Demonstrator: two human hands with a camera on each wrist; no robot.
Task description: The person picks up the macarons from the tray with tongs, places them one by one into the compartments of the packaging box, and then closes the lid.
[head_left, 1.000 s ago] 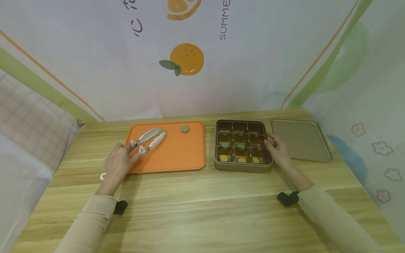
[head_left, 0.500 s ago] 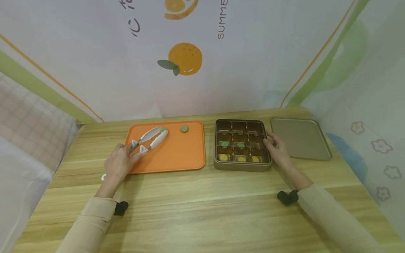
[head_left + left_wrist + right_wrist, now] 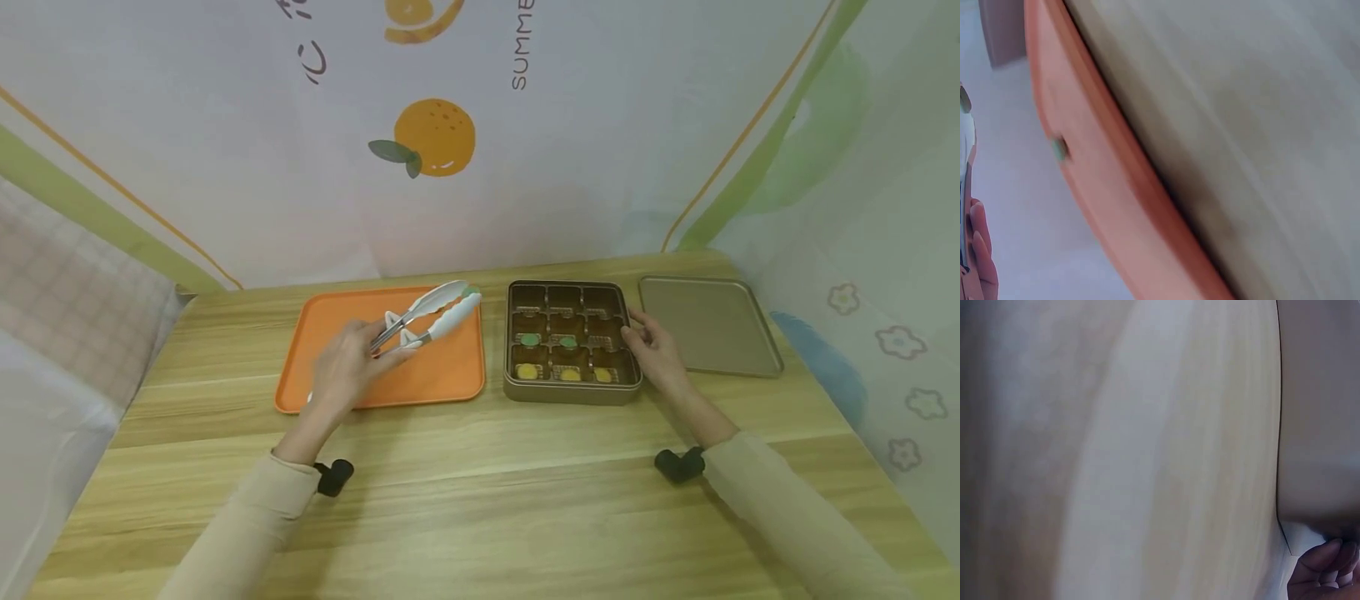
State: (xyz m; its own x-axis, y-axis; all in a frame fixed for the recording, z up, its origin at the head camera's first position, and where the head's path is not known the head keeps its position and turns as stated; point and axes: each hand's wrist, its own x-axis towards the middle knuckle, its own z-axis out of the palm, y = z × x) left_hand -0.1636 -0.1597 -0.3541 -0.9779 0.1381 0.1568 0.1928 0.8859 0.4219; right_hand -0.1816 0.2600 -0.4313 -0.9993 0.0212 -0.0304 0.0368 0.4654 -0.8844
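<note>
My left hand (image 3: pixel 348 362) grips a pair of tongs (image 3: pixel 450 317) with white scalloped heads, held over the right part of the orange tray (image 3: pixel 322 342). Between the tong tips is a small green round piece (image 3: pixel 470 292). Another green piece (image 3: pixel 1060 149) lies on the tray in the left wrist view; the tongs hide it in the head view. My right hand (image 3: pixel 656 354) holds the right side of a bronze tin box (image 3: pixel 573 393), thumb at the rim. Inside its brown divided insert, three yellow pieces (image 3: pixel 527 372) fill the front row and two green pieces (image 3: pixel 530 340) the middle row.
To the right of the box lies a flat bronze lid (image 3: pixel 708 325). All of it stands on a wood-grain table (image 3: pixel 480 500). A printed cloth (image 3: pixel 300 183) hangs right behind the table's back edge, and more cloth hangs at both sides.
My left hand has carried the tongs, with the green piece between their tips, rightward and up off the tray's left part towards the box. My right hand stays at the box.
</note>
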